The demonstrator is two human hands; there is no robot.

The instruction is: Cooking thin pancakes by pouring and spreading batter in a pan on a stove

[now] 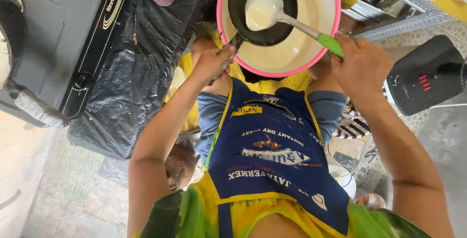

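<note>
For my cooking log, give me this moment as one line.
left hand: grips handle of small black pan | right hand: holds green-handled metal ladle of pale batter over pan | below: pink-rimmed batter bowl

Person's clothing, seen from above
Navy apron with yellow trim over yellow-green shirt; blue shorts beneath; forearms bare.

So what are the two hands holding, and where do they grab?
The left hand holds the small black pan by its handle. The right hand holds the batter ladle by its green handle end, above the pink-rimmed bowl.
</note>
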